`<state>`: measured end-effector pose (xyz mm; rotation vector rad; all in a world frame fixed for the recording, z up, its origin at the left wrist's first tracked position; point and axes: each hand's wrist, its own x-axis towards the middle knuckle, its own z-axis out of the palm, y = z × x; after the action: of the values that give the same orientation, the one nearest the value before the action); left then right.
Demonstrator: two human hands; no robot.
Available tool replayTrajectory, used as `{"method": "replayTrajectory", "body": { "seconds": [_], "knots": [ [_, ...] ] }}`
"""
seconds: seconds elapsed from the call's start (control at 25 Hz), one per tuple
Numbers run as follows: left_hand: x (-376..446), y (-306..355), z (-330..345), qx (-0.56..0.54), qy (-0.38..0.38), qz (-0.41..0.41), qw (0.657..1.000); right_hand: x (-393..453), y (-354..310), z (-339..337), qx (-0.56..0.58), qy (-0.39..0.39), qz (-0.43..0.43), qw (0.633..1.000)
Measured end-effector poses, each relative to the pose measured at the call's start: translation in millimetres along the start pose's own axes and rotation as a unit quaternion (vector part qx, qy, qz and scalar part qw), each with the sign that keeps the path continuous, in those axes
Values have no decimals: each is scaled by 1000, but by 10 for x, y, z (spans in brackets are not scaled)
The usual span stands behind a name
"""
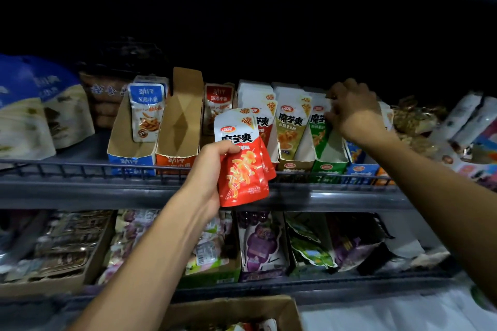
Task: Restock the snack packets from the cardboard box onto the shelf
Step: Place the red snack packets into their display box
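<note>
Up front, the left hand (208, 169) grips a small stack of red-and-white foil snack packets (243, 161), thumb across the front, held just before the grey metal shelf (107, 191) with its low wire rail. Farther right, the right hand (351, 107) reaches into the row of open display cartons, its fingers curled among the green-and-white packets (317, 129) standing in the green carton (329, 168); whether it pinches one I cannot tell. At the bottom edge sits the brown cardboard box (234, 309), open, near the lower shelf.
</note>
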<state>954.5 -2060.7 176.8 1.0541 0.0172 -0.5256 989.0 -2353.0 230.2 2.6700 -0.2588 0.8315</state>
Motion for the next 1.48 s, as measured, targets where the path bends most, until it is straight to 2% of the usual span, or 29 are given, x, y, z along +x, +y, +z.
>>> {"method": "replayTrajectory", "body": {
  "seconds": [0.08, 0.12, 0.16, 0.2, 0.24, 0.28, 0.36, 0.44, 0.52, 0.64, 0.76, 0.8, 0.88, 0.96, 1.04, 1.12, 1.32, 1.4, 1.48],
  "knots": [
    [23, 0, 7, 4, 5, 11, 1000, -120, -55, -117, 13, 101, 3, 995],
    [33, -7, 16, 9, 9, 23, 1000, -194, -128, -219, 56, 132, 2, 990],
    [40, -18, 25, 13, 15, 35, 999, -283, -250, -359, 143, 129, 10, 981],
    [30, -26, 44, 15, 22, 44, 999, -388, -413, -516, 259, 76, 20, 963],
    [17, -36, 60, 16, 30, 52, 998, -504, -589, -669, 378, -5, 27, 925],
    [-3, -45, 82, 15, 33, 61, 998, -615, -763, -790, 482, -89, 39, 871],
    [-52, -71, 122, 16, 29, 84, 996, -763, -1029, -900, 594, -207, 84, 773],
    [-113, -89, 131, 34, 24, 111, 993, -798, -1156, -895, 640, -253, 139, 712],
    [-176, -83, 117, 48, 12, 119, 992, -751, -1174, -873, 665, -266, 179, 675],
    [-220, -20, 83, 15, -12, 96, 995, -708, -1152, -831, 664, -253, 213, 670],
    [-176, 32, 27, 3, 23, 106, 994, -751, -1157, -839, 704, -253, 213, 628],
    [-166, 35, 13, 6, 34, 111, 993, -774, -1170, -849, 703, -276, 191, 627],
    [-155, 21, -8, 9, 51, 120, 991, -783, -1188, -875, 679, -306, 164, 647],
    [-139, 23, -40, -1, 81, 124, 989, -665, -1144, -835, 686, -230, 204, 659],
    [-117, 65, -98, -28, 115, 121, 986, -487, -1042, -795, 704, -98, 244, 660],
    [-102, 124, -166, -48, 137, 120, 982, -340, -983, -720, 676, -37, 228, 700],
    [-108, 177, -208, -43, 136, 125, 982, -313, -1164, -434, 550, -128, 153, 811],
    [-107, 164, -196, -34, 133, 121, 983, -320, -1215, -294, 490, -108, 148, 852],
    [-111, 156, -192, -18, 125, 120, 985, -307, -1248, -186, 453, -76, 149, 876]
  ]
}}
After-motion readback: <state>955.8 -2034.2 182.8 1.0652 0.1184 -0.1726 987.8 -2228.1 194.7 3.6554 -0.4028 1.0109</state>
